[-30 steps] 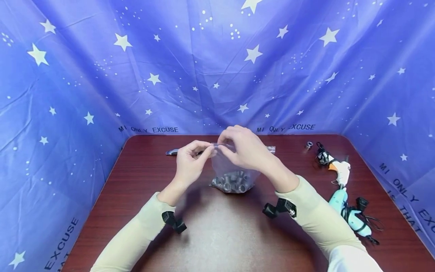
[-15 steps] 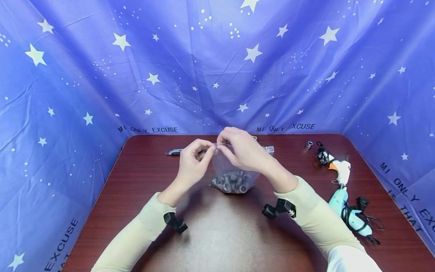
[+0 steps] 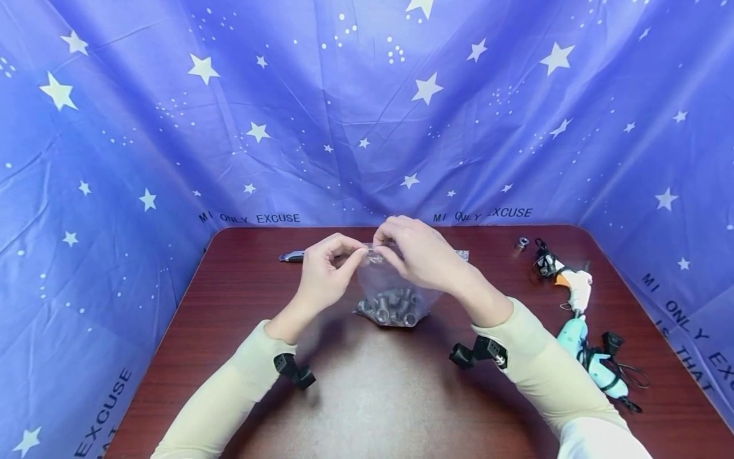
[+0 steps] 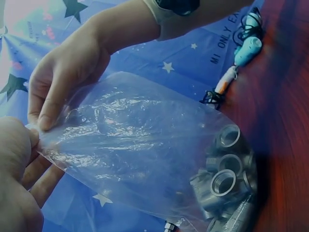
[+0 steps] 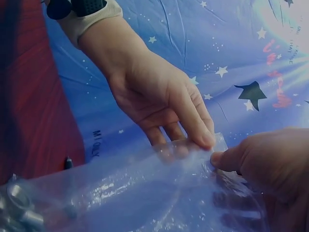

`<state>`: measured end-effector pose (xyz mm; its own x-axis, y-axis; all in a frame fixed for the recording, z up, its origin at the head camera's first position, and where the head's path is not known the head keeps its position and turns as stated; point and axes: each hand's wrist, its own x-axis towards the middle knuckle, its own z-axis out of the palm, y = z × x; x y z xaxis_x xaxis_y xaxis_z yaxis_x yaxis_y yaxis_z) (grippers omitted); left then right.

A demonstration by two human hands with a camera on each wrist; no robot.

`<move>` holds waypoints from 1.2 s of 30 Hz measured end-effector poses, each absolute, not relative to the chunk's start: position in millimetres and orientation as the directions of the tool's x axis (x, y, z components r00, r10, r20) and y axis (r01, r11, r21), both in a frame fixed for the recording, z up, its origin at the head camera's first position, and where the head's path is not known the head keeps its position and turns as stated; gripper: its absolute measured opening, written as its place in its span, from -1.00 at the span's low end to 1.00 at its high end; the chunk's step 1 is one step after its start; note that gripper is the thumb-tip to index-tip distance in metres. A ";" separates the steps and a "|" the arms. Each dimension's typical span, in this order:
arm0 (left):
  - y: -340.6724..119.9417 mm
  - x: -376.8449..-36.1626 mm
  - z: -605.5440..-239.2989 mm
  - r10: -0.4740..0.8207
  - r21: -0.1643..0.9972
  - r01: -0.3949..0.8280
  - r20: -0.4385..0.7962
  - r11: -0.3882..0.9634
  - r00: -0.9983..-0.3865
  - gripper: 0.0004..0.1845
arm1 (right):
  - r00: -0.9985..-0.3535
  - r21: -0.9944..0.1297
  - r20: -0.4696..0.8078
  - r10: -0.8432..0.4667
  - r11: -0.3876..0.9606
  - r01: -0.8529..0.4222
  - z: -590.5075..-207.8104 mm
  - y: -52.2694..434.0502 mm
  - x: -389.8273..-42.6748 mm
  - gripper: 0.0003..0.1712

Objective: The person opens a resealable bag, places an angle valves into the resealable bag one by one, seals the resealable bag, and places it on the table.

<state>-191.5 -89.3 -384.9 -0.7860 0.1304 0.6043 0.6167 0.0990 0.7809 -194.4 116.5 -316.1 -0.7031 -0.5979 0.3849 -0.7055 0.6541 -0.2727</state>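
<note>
A clear plastic bag [image 3: 383, 280] stands on the dark red table [image 3: 367, 389], with several grey metal threaded fittings [image 3: 390, 307] heaped in its bottom. My left hand [image 3: 327, 271] pinches the bag's top edge at its left corner. My right hand [image 3: 418, 254] pinches the same top edge just beside it. In the left wrist view the bag [image 4: 140, 145] stretches from the fingers down to the fittings [image 4: 224, 181]. The right wrist view shows both thumbs and forefingers meeting on the bag's rim [image 5: 212, 147].
Two glue guns with tangled cords lie at the right: a white one [image 3: 573, 287] and a teal one [image 3: 590, 363]. A small metal fitting [image 3: 522, 243] sits at the back right. A grey pen-like tool [image 3: 292, 256] lies behind my left hand. Blue starry cloth walls the table.
Both hands have shifted slightly right along the bag's top edge while still pinching it. The bag and fittings stay in place.
</note>
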 end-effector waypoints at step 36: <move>-81.7 -198.1 -383.1 0.173 0.802 0.587 0.566 0.110 -0.806 -0.94 | -0.685 -0.271 0.391 -0.614 0.634 -0.724 -318.3 142.3 -197.0 -0.91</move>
<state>-198.1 -81.7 -383.1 -0.8063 0.1729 0.5657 0.5865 0.1097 0.8025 -197.0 142.3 -318.3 -0.6849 -0.6145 0.3915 -0.7240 0.6344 -0.2709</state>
